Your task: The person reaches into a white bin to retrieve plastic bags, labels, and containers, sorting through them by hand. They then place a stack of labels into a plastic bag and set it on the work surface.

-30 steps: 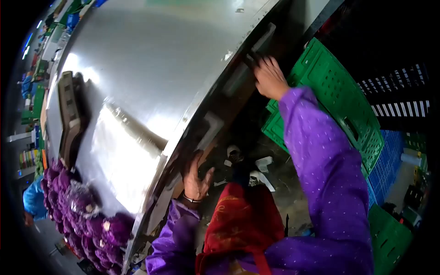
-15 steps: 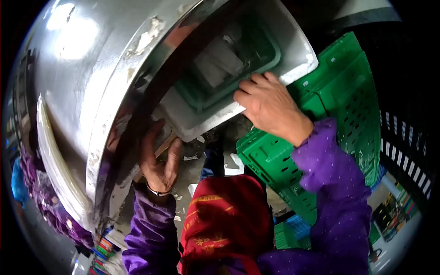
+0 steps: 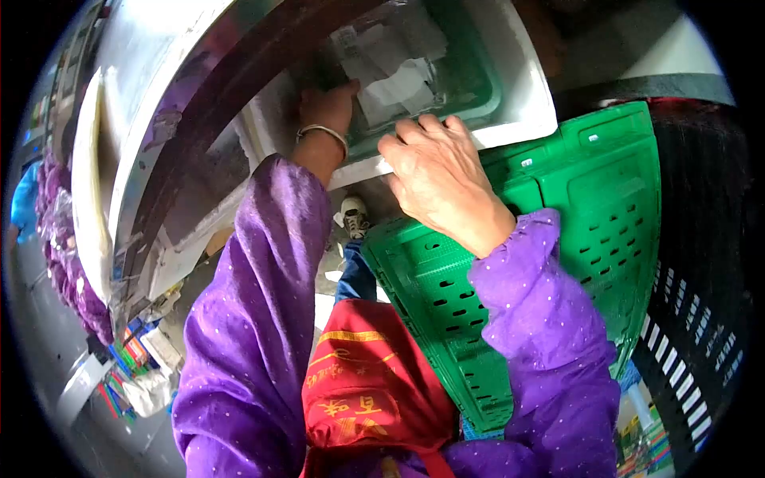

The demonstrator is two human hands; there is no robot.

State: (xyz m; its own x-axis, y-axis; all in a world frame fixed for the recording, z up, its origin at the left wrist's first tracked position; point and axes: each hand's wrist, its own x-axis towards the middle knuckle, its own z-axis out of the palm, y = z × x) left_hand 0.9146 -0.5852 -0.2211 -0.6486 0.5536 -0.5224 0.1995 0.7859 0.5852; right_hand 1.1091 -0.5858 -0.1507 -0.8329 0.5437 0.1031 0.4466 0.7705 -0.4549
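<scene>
Right hand [image 3: 446,179] gripping a white-rimmed container [image 3: 522,131] at one o'clock, left hand [image 3: 331,110] inside at eleven — grip unclear — near white papers [image 3: 398,86] at twelve.

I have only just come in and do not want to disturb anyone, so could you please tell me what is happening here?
A person in a red apron is busy at an open white drawer under the metal table. The right hand grips its front rim. The left hand is inside, beside some papers; whether it holds anything is hidden. A green crate stands next to the right arm.
</scene>
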